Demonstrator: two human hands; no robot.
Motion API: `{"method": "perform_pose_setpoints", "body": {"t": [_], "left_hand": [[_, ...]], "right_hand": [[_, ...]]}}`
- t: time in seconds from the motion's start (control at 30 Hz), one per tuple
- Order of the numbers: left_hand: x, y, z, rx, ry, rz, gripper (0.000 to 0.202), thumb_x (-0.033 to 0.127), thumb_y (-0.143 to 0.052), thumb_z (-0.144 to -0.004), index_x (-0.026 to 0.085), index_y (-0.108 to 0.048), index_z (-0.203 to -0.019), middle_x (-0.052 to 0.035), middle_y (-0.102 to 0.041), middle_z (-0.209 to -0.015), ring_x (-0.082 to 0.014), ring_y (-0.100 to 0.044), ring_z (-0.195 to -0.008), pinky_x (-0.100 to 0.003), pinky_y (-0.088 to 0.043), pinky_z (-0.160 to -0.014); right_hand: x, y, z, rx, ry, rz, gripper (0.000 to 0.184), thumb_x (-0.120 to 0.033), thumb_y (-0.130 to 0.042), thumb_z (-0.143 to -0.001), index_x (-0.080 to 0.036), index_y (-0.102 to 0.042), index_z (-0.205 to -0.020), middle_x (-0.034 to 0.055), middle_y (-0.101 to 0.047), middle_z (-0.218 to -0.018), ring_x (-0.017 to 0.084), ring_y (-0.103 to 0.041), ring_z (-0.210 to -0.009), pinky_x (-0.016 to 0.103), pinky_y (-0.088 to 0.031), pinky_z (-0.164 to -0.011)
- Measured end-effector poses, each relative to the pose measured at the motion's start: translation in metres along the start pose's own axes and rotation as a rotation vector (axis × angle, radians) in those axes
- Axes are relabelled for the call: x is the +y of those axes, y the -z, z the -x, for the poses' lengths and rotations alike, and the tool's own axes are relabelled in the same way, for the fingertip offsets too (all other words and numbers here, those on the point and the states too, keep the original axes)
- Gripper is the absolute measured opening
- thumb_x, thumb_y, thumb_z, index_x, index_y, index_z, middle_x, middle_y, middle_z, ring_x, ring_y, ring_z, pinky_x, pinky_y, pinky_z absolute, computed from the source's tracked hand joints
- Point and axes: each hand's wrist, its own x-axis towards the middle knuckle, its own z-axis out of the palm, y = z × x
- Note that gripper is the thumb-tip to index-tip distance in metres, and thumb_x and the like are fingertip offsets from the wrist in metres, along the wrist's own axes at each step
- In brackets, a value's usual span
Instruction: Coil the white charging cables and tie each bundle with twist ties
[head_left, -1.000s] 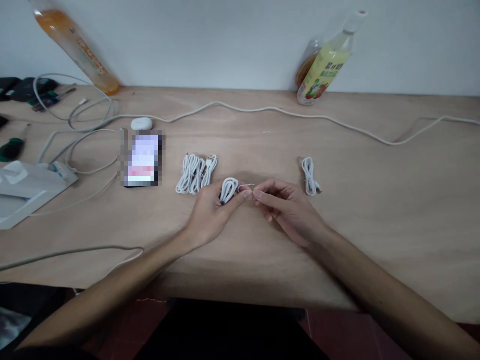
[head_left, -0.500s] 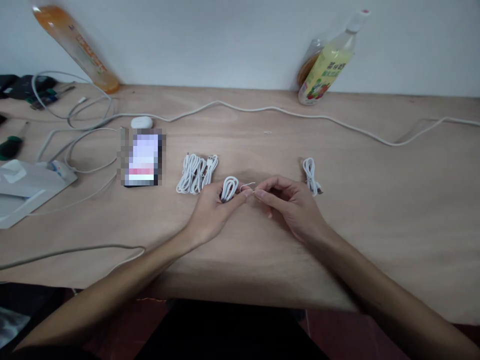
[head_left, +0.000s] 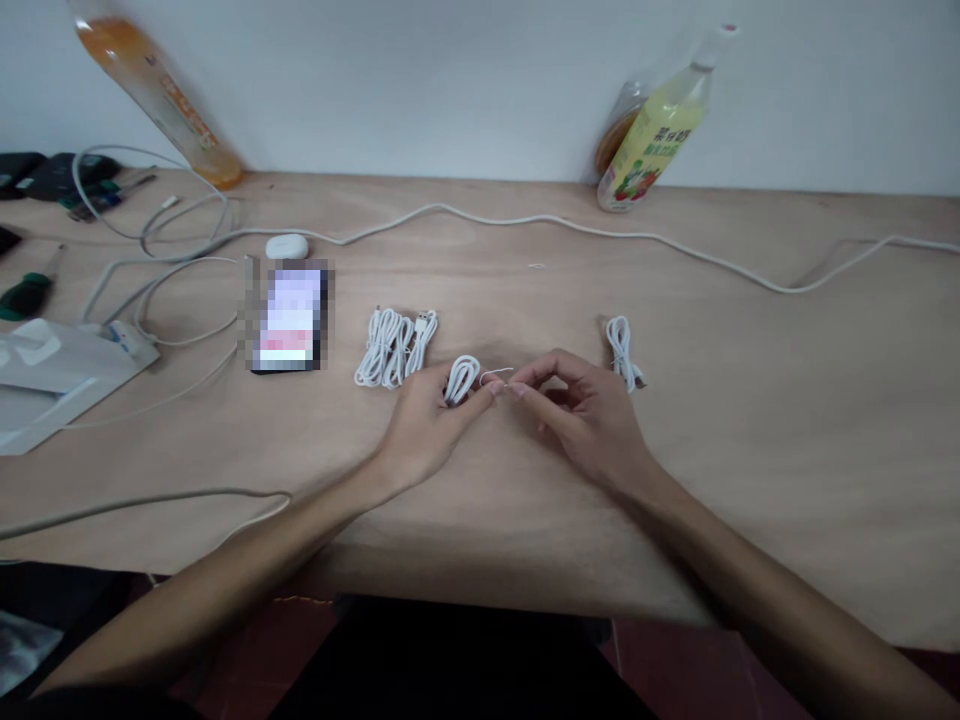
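Note:
My left hand [head_left: 431, 420] is closed around a coiled white cable [head_left: 460, 380], whose loops stick up between thumb and fingers. A thin white twist tie [head_left: 496, 372] curves out near the left thumb tip. My right hand [head_left: 581, 410] pinches thumb to forefinger at the tie's end, its fingertips almost meeting those of the left. Several bundled white cables [head_left: 386, 345] lie side by side just beyond my left hand. Another bundled white cable [head_left: 621, 350] lies behind my right hand, partly covered by it.
A phone [head_left: 291, 318] and a white earbud case [head_left: 286, 246] lie at left, near loose cables and a white holder [head_left: 67, 375]. A long white cord [head_left: 555, 218] crosses the table's back. An orange bottle [head_left: 161, 95] and a yellow bottle [head_left: 652, 140] stand by the wall.
Both hands stay almost in place, with the right fingers shifting very slightly at the tie. The whole view has moved a little. Nothing was let go.

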Motion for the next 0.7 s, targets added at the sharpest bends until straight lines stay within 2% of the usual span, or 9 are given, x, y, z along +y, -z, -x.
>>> {"method": "perform_pose_setpoints", "body": {"t": [0.1,0.27,0.47,0.57,0.7], "left_hand": [[0.0021,-0.0001,0.0000,0.002,0.001,-0.006,0.023,0.040,-0.074,-0.095,0.019,-0.079,-0.087,-0.0001,-0.072,-0.075,-0.0163,-0.060,-0.070,-0.029,-0.048,-0.067],[0.0023,0.0006,-0.0007,0.012,-0.005,0.012,0.026,0.041,-0.074,-0.095,0.019,-0.076,-0.083,0.0008,-0.070,-0.073,-0.0148,-0.057,-0.069,-0.028,-0.047,-0.067],[0.0010,0.0000,-0.0013,0.027,0.031,0.040,0.027,0.045,-0.078,-0.092,0.020,-0.079,-0.083,-0.0004,-0.071,-0.075,-0.0161,-0.059,-0.071,-0.029,-0.047,-0.066],[0.0026,0.0002,-0.0002,0.014,0.050,0.057,0.030,0.046,-0.077,-0.094,0.020,-0.076,-0.079,0.0016,-0.064,-0.066,-0.0156,-0.057,-0.067,-0.028,-0.044,-0.063],[0.0032,0.0015,0.0006,0.015,0.077,0.096,0.035,0.052,-0.071,-0.100,0.022,-0.078,-0.082,0.0053,-0.048,-0.051,-0.0152,-0.050,-0.057,-0.028,-0.037,-0.054]], "right_hand": [[0.0004,0.0002,-0.0002,0.010,0.008,-0.009,0.017,-0.039,-0.082,-0.092,-0.024,-0.080,-0.084,0.0040,-0.076,-0.086,0.017,-0.063,-0.074,0.027,-0.047,-0.053],[0.0033,0.0013,-0.0021,-0.037,-0.060,-0.096,0.026,-0.047,-0.080,-0.094,-0.022,-0.083,-0.089,0.0048,-0.079,-0.087,0.014,-0.058,-0.063,0.027,-0.047,-0.050],[0.0053,0.0000,-0.0007,-0.054,-0.092,-0.099,0.028,-0.049,-0.083,-0.092,-0.021,-0.082,-0.092,0.0058,-0.079,-0.091,0.015,-0.060,-0.067,0.027,-0.048,-0.051],[0.0061,0.0006,-0.0018,-0.044,-0.098,-0.105,0.029,-0.050,-0.084,-0.090,-0.022,-0.078,-0.087,0.0031,-0.075,-0.083,0.013,-0.055,-0.060,0.027,-0.046,-0.050],[0.0061,0.0018,-0.0045,-0.057,-0.089,-0.154,0.030,-0.051,-0.084,-0.090,-0.022,-0.076,-0.086,0.0013,-0.070,-0.079,0.012,-0.050,-0.058,0.026,-0.044,-0.048]]}}
